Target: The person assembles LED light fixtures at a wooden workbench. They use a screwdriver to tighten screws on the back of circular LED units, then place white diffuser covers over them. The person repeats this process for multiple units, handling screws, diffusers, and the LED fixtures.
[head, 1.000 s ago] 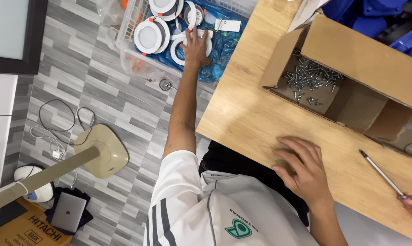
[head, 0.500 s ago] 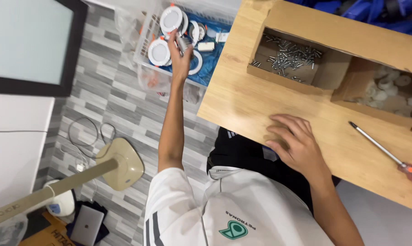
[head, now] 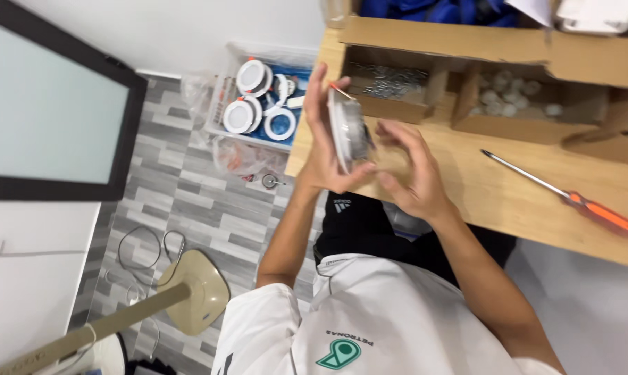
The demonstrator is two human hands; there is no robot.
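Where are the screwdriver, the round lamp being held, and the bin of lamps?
screwdriver (head: 602, 214), head view, orange handle.
round lamp (head: 347, 132), head view, white rim.
bin (head: 225, 94), head view, left wall.

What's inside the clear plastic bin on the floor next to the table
The clear bin holds several round white downlights, some showing blue inside, piled together. Whatever lies beneath them is hidden by the lights on top.
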